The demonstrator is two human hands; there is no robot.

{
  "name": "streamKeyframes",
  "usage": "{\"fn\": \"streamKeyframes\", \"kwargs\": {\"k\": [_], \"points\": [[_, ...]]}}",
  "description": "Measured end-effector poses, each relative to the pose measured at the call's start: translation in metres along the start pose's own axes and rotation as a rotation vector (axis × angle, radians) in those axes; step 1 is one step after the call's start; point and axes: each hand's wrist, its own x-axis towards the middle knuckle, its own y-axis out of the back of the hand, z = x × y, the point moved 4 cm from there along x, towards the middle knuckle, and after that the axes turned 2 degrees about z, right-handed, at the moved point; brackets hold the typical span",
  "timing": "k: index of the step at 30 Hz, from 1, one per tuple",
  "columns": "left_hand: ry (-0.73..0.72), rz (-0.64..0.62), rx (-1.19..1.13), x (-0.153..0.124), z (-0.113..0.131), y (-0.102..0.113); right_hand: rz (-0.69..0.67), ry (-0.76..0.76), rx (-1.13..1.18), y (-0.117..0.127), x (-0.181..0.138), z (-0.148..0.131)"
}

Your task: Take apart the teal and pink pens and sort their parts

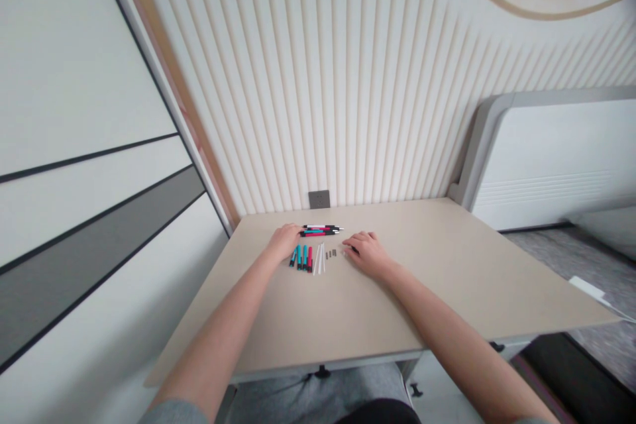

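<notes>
My left hand (285,241) rests on the table at the left end of a row of pens (320,231), its fingertips beside or touching them; no grip on a pen shows. The pens lie sideways, with black, red, teal and white parts. Just below are teal pen barrels (299,257) and a red one (310,260), then thin white refills (319,258) and small grey springs (330,254). My right hand (366,253) lies palm down with loosely bent, parted fingers, next to small black pieces (354,250) that it partly covers.
The beige table (308,324) meets a ribbed white wall with a dark socket (318,199). A white cabinet (89,212) stands at left. On the right is a bed headboard (556,159). Black knobs (322,371) sit under the table's front edge.
</notes>
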Motion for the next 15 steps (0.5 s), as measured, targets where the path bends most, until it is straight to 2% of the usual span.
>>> {"fn": "streamKeyframes", "kwargs": {"k": [6, 12, 15], "points": [[0.011, -0.004, -0.014, 0.000, 0.003, -0.005, 0.015, 0.045, -0.004, 0.002, -0.001, -0.002], [0.028, 0.009, -0.013, 0.000, 0.005, -0.003, -0.025, 0.274, -0.019, 0.001, -0.002, -0.034], [0.034, 0.014, -0.013, 0.000, 0.004, -0.005, -0.048, 0.306, -0.025, -0.003, -0.002, -0.044]]}}
